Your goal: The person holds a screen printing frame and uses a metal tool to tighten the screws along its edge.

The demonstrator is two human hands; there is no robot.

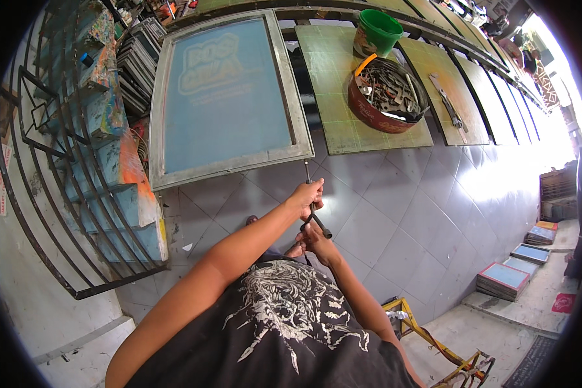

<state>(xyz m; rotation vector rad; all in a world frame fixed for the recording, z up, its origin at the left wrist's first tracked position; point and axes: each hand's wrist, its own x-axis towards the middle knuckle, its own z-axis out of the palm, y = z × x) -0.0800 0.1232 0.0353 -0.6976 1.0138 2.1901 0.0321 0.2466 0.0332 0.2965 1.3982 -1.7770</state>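
My left hand (309, 196) is closed round the shaft of a dark T-handled wrench (318, 226), held out in front of my body. Its thin shaft points away from me, toward the near right corner of a framed printing screen (226, 123). At the near end of the wrench, my right hand (317, 243) is at the black crossbar, fingers curled and partly hidden by it. Pale blue mesh with a faint lettered design fills the screen's worn frame, which lies flat on the rack.
Right of the screen, a round tin (388, 123) full of metal tools and a green bucket (378, 32) stand on a board. An adjustable wrench (447, 103) lies farther right. Black metal bars (77, 194) rise at left; a yellow metal frame (427, 333) stands at lower right.
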